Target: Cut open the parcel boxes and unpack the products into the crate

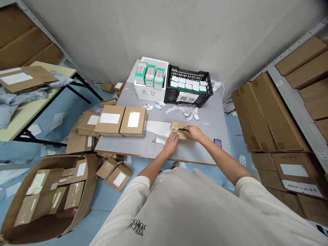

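A taped cardboard box (189, 137) lies on the grey table in front of me. My right hand (193, 132) is closed around a yellow-and-black utility knife (180, 129), whose tip points left and meets the tape at the box's left end. Gripping the near left corner of that box is my left hand (172, 142), its fingers bent over the edge. Two more closed cardboard boxes with white labels, the nearer one (139, 125) and one at its left (109, 128), stand side by side to the left.
Behind are a white bin (151, 95) with green-and-pink boxes and a black crate (206, 95) of small boxes. Crumpled paper and plastic wrap (186, 109) lie before them. A phone (217, 142) rests at right. A large carton (89, 184) of boxes stands on the floor, left.
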{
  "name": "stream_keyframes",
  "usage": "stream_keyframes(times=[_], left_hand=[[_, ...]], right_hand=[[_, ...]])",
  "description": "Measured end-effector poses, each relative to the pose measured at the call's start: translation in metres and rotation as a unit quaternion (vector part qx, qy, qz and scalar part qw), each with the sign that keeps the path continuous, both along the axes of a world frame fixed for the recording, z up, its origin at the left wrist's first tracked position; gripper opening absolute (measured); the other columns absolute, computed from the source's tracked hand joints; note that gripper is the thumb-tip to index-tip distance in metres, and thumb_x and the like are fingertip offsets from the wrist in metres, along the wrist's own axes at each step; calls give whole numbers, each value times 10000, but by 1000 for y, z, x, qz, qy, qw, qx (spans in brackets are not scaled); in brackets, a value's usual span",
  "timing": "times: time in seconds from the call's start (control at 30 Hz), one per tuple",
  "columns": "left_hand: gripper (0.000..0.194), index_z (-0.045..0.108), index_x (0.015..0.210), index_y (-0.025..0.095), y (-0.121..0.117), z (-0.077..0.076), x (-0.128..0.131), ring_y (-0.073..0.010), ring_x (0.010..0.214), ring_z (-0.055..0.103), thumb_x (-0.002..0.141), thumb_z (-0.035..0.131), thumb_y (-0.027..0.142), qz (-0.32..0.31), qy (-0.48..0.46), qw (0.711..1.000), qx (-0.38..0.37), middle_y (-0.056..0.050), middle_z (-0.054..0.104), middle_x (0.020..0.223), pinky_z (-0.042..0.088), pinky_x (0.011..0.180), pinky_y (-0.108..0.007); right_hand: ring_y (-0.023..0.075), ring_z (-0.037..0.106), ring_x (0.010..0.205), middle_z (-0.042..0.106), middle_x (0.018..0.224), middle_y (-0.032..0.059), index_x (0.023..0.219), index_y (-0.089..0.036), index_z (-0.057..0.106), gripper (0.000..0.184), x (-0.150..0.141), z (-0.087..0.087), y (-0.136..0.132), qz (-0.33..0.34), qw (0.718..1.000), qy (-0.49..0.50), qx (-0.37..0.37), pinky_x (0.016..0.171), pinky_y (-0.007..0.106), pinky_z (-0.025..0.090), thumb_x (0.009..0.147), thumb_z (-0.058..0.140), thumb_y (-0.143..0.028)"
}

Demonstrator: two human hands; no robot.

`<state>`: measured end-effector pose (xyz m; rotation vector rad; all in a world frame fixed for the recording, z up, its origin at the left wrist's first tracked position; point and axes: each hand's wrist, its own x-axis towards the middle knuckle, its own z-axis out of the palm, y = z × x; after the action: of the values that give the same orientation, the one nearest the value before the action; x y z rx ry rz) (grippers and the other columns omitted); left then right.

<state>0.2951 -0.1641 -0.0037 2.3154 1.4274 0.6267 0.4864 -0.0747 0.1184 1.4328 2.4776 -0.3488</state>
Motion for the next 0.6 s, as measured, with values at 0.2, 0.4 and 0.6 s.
stream_keyframes(times=[0.2,0.4,0.6], left_hand=[[625,422,1503,91,-1,2,0,-309,1575,255,883,494,126,-2,15,1000,-11,-216,388,1621,269,1286,-528],[663,403,1525,97,-3,4,0,-310,1572,272,873,516,138,1,30,999,-19,-208,397,1624,272,1287,-521],[645,394,1527,72,-4,4,4,-304,1572,278,896,495,159,9,45,999,-15,-215,401,1623,277,1287,-496]], right_hand=[[264,649,1099,691,1224,115,1343,-238,660,385,-1,2,3,8,1000,-20,-4,843,307,459,1050,430,-333],[266,654,1087,694,1216,122,1328,-238,671,381,10,2,3,3,999,-33,-12,843,313,461,1052,428,-338],[264,656,1088,700,1207,118,1326,-250,676,376,26,2,4,5,999,-41,-12,846,314,462,1049,436,-331]])
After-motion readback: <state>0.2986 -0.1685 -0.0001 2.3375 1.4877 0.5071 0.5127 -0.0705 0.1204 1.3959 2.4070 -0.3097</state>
